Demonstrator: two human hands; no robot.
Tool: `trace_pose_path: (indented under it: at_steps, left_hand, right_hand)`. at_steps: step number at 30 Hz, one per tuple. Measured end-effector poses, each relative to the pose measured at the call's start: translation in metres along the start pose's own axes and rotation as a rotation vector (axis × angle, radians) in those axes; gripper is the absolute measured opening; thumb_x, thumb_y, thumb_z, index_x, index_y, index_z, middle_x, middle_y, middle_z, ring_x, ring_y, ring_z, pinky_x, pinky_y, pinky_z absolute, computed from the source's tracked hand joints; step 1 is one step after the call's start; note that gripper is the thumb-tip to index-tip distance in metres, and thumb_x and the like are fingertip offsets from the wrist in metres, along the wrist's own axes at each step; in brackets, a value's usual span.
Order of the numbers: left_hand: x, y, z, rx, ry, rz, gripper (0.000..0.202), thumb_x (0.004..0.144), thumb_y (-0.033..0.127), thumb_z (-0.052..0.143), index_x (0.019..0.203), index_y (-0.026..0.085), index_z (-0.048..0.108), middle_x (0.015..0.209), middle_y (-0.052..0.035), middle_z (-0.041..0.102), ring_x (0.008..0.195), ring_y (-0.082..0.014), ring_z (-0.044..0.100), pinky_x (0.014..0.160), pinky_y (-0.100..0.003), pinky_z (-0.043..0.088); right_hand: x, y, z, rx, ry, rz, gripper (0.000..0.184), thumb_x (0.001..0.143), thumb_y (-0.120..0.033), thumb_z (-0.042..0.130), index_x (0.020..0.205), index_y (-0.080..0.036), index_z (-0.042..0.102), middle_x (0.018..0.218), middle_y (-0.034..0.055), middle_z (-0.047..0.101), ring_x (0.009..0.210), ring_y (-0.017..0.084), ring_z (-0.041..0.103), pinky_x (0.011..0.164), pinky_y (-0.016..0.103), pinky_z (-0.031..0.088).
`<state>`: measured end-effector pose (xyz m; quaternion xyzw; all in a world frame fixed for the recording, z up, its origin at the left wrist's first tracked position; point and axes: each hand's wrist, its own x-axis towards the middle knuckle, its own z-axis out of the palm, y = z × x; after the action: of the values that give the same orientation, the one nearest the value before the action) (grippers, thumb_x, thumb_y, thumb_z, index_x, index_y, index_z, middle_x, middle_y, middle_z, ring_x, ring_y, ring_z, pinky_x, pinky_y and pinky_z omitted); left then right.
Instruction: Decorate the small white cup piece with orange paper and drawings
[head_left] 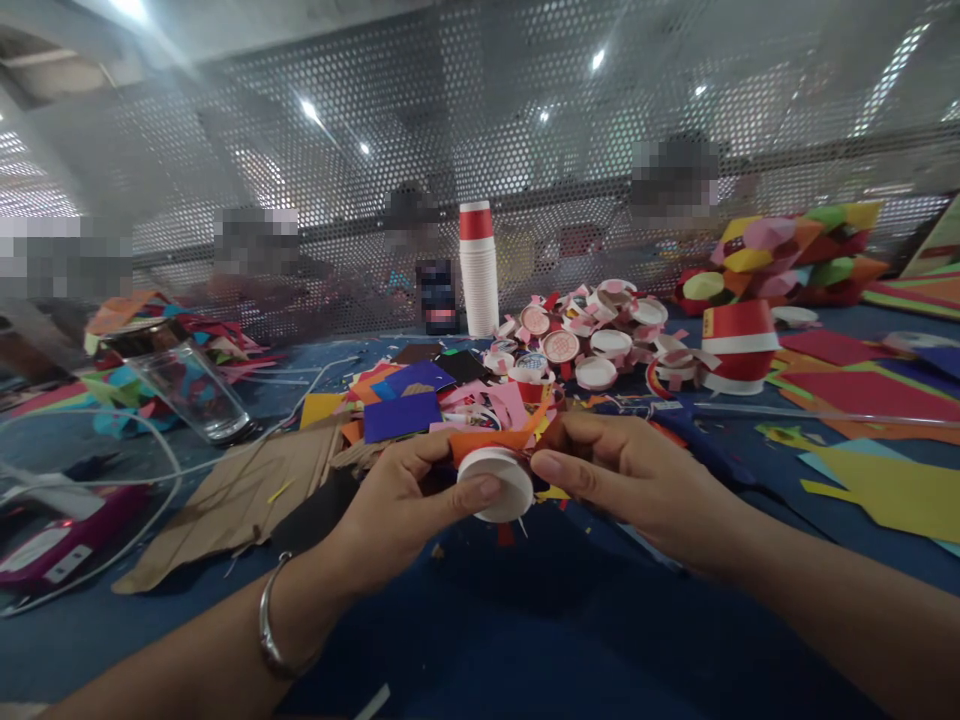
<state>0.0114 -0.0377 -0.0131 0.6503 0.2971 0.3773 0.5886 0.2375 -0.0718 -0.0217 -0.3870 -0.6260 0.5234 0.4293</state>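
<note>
Both hands meet over the blue table (pixel 480 640) at the centre. My left hand (pixel 409 490), with a metal bangle (pixel 274 625) on its wrist, is closed on a small paper cup (pixel 499 480) whose white bottom faces me, thumb pressed on the base. An orange paper strip (pixel 499 440) runs round the cup. My right hand (pixel 622 470) is closed too, its thumb and fingers pinching the strip against the cup's right side.
A tall stack of red-and-white paper cups (pixel 478 268) stands at the back before a perforated metal screen. Cut cups and scraps (pixel 592 335) lie beside it. Coloured paper sheets (pixel 862 400) cover the right, cardboard (pixel 240 490) and a clear glass (pixel 191 390) the left. People sit beyond the screen.
</note>
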Motion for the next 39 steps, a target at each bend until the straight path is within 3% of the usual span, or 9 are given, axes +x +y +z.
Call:
trace_pose_path:
  at_steps: [5,14,21,28,39]
  left_hand:
    - [-0.0008,0.001,0.004,0.017,-0.022,-0.022,0.027,0.083,0.026,0.084,0.109,0.019,0.079,0.083,-0.0024,0.078,0.071,-0.0151,0.071,0.069,-0.026,0.055]
    - [-0.0008,-0.0041,0.0019,0.029,0.011,0.001,0.027,0.08,0.028,0.087,0.105,0.02,0.081,0.091,-0.0035,0.078,0.079,-0.0147,0.068,0.074,-0.025,0.053]
    - [-0.0025,-0.003,0.0019,0.009,-0.023,-0.067,0.029,0.082,0.03,0.085,0.108,0.02,0.079,0.102,-0.0063,0.079,0.08,-0.0166,0.07,0.077,-0.029,0.056]
    - [-0.0021,-0.0031,0.0015,-0.012,-0.001,-0.048,0.026,0.079,0.027,0.088,0.103,0.02,0.081,0.096,-0.0037,0.078,0.084,-0.0149,0.068,0.078,-0.024,0.054]
    - [-0.0012,-0.0033,0.0025,-0.058,-0.014,-0.082,0.023,0.081,0.026,0.087,0.103,0.023,0.082,0.088,-0.0006,0.076,0.076,-0.0122,0.065,0.075,-0.023,0.053]
  right_hand:
    - [0.001,0.0015,-0.0009,-0.01,-0.014,-0.022,0.031,0.091,-0.054,0.074,0.088,-0.024,0.067,0.084,0.0017,0.065,0.08,0.019,0.058,0.081,0.033,0.05]
    - [0.0006,0.0009,0.0013,0.04,-0.015,-0.015,0.029,0.088,-0.051,0.077,0.088,-0.024,0.068,0.084,0.0021,0.069,0.082,0.019,0.063,0.072,0.03,0.05]
    - [0.0014,0.0017,0.0013,0.003,-0.006,-0.034,0.031,0.09,-0.052,0.075,0.084,-0.023,0.066,0.08,0.0002,0.064,0.077,0.018,0.058,0.083,0.034,0.05]
    - [0.0011,-0.0008,0.0028,-0.01,0.001,-0.03,0.037,0.091,-0.057,0.071,0.084,-0.022,0.065,0.08,0.0006,0.061,0.078,0.018,0.057,0.081,0.033,0.049]
    - [0.0004,-0.0029,0.0042,0.065,-0.001,-0.01,0.035,0.088,-0.054,0.077,0.085,-0.021,0.066,0.081,0.0001,0.061,0.079,0.017,0.055,0.081,0.033,0.047]
